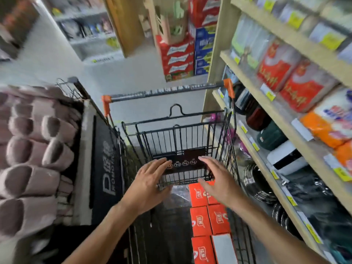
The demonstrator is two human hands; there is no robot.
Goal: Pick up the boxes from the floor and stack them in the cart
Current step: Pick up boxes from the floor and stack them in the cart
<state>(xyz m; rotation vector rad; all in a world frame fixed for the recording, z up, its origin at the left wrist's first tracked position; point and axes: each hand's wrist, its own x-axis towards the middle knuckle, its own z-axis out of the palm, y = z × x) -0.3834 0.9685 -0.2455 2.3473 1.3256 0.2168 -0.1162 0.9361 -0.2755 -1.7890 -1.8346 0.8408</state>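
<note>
A black wire shopping cart (pixel 179 134) with orange handle corners stands in the aisle in front of me. Several orange-red boxes (pixel 209 220) lie stacked in two rows along the right side of its basket. My left hand (pixel 150 180) hovers over the folded child seat flap, fingers spread, holding nothing. My right hand (pixel 217 180) is also open, just above the nearest orange boxes. Neither hand touches a box. The floor around the cart is mostly hidden.
A wooden shelf unit (pixel 285 119) with packaged goods runs close along the right. Pink slippers (pixel 32 155) on a rack and a dark mat (pixel 106 168) crowd the left. Red and blue cartons (pixel 181 58) are stacked beyond the cart.
</note>
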